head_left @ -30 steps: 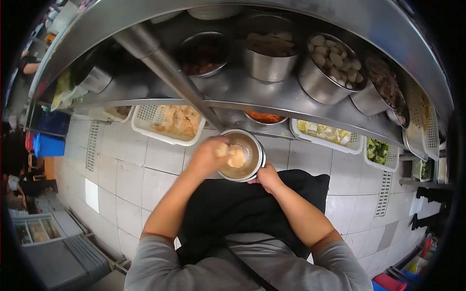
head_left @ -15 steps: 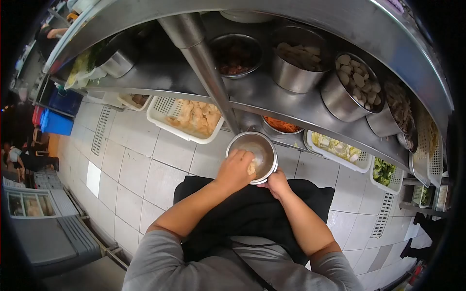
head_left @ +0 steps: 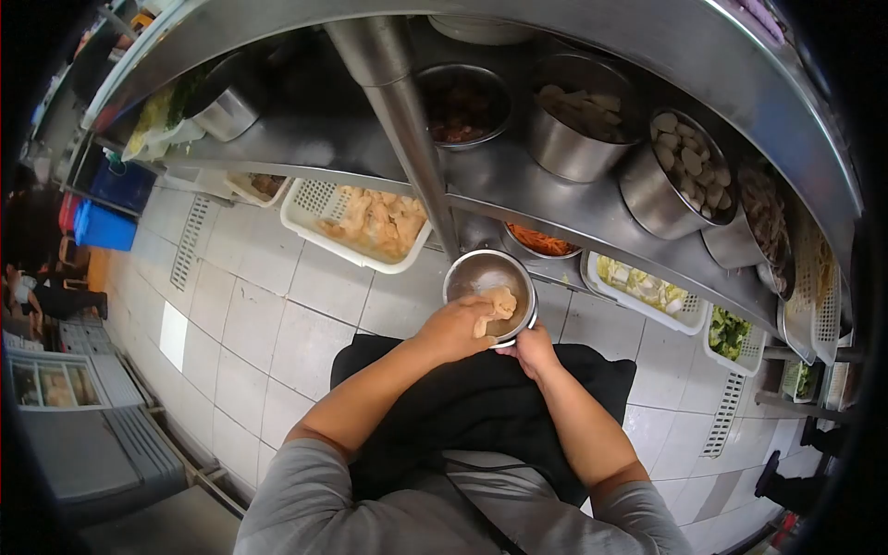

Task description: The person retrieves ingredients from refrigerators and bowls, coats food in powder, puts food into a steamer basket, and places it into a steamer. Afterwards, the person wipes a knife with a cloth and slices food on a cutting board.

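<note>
A round steel bowl (head_left: 462, 274) is tilted in front of my black apron, below the shelf edge. My right hand (head_left: 535, 351) grips the bowl's lower right rim. Inside the bowl's mouth, my left hand (head_left: 459, 329) is closed round pale orange food pieces (head_left: 500, 302), which stick out past its fingertips. A white perforated basket (head_left: 294, 215) with similar pale pieces (head_left: 379, 220) stands to the upper left of the bowl. Shredded orange food (head_left: 539, 240) lies in a container just above and right of it.
Steel pots of sliced food (head_left: 583, 148) and a dark-filled bowl (head_left: 465, 143) stand on the steel shelf (head_left: 342, 153). A slanted metal post (head_left: 407, 120) rises near the bowl. Baskets of chopped greens (head_left: 728, 335) hang at right. People are partly visible at both edges.
The view has shifted, so the shelf sits further right. The hand inside the bowl has moved with the food pieces, which now show more than half a second ago. The other hand keeps its rim grip.
</note>
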`<state>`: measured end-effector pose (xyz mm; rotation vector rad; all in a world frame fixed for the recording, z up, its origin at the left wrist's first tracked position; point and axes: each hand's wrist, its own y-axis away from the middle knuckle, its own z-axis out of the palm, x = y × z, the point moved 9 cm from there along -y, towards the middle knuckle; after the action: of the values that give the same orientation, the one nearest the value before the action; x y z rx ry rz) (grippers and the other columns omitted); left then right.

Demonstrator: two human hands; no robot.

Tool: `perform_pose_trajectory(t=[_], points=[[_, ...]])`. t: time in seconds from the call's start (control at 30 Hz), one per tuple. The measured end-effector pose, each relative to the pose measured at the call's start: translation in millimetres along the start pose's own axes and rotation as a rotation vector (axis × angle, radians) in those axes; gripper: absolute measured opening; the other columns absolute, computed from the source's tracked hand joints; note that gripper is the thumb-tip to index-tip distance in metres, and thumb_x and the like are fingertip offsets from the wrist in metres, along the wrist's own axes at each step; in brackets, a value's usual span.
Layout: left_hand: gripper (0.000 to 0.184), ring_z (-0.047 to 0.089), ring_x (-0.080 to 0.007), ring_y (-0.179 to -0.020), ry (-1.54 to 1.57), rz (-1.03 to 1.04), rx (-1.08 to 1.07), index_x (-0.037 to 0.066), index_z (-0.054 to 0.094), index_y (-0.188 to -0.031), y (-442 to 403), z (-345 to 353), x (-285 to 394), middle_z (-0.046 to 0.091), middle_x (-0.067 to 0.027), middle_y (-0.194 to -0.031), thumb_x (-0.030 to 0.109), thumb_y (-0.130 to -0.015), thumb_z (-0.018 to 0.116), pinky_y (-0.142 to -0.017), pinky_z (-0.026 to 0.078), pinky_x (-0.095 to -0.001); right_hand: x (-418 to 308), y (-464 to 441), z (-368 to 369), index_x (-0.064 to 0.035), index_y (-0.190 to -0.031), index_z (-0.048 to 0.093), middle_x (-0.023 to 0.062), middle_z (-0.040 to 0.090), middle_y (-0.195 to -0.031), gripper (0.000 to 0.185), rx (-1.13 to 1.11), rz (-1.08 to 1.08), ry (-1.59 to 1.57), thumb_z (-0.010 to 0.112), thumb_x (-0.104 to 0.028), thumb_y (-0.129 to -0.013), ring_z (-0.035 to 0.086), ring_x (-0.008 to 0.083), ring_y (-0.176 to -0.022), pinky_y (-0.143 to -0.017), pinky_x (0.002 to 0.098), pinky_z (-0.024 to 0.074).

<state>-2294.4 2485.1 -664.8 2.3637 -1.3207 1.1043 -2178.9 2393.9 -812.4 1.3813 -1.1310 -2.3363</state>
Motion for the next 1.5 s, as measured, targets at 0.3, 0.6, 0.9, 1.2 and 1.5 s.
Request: perform_pose_trajectory(t=[0.3, 0.6, 0.9, 1.2, 1.5], points=[[0.056, 0.070, -0.0431, -0.096, -0.370, -0.311, -0.004, 0.009, 0.062, -0.127, -11.7, 3.4, -17.8, 0.074, -0.0203, -0.104, 0.038, -0.082, 0.077, -0.084, 0.057, -0.0498, 4.9, -3.5, 14.0, -0.0009, -0.127, 0.059, 0.0134, 0.072, -0.106, 0.026, -0.073, -0.034, 0.079, 0.052, -0.012, -0.105, 0.072, 0.0222, -0.082, -0.060, 0.0339, 0.0627], [0.071, 0.065, -0.0339, -0.117, 0.069, -0.397, 0.694, 0.001, 0.055, -0.141, -5.0, -159.5, -92.0, 0.062, -0.0234, -0.134, 0.008, -0.075, 0.082, -0.095, 0.053, -0.0456, 5.9, 6.4, 9.6, 0.0005, -0.128, 0.059, 0.0139, 0.072, -0.106, 0.028, -0.056, 0.023, 0.097, 0.052, -0.015, -0.106, 0.073, 0.0242, -0.082, -0.061, 0.0363, 0.0634], [0.042, 0.063, -0.0373, -0.120, -0.757, -0.411, -0.070, 0.010, 0.069, -0.128, -65.5, -110.9, -227.3, 0.069, -0.0142, -0.127, 0.029, -0.091, 0.063, -0.099, 0.050, -0.0508, 10.1, 9.9, 7.6, 0.0026, -0.129, 0.058, 0.0152, 0.071, -0.109, 0.030, -0.054, 0.017, 0.039, 0.052, -0.013, -0.105, 0.073, 0.0252, -0.083, -0.061, 0.0370, 0.0646], [0.042, 0.069, -0.0370, -0.110, -0.454, -0.471, 0.019, -0.002, 0.069, -0.118, -80.0, -121.8, -245.2, 0.072, -0.0200, -0.118, 0.027, -0.087, 0.067, -0.095, 0.054, -0.0442, 9.5, 14.8, 4.1, 0.0013, -0.135, 0.055, 0.0154, 0.071, -0.114, 0.035, -0.032, 0.003, 0.098, 0.052, -0.018, -0.106, 0.074, 0.0250, -0.088, -0.065, 0.0358, 0.0652], [0.041, 0.069, -0.0380, -0.110, -0.748, -0.897, 0.011, 0.009, 0.073, -0.120, -31.1, -177.8, -324.3, 0.074, -0.0168, -0.117, 0.034, -0.087, 0.074, -0.095, 0.055, -0.0437, 11.2, 22.2, -3.4, 0.0008, -0.131, 0.058, 0.0154, 0.072, -0.111, 0.033, -0.011, -0.005, 0.079, 0.053, -0.019, -0.106, 0.073, 0.0243, -0.083, -0.064, 0.0352, 0.0643]])
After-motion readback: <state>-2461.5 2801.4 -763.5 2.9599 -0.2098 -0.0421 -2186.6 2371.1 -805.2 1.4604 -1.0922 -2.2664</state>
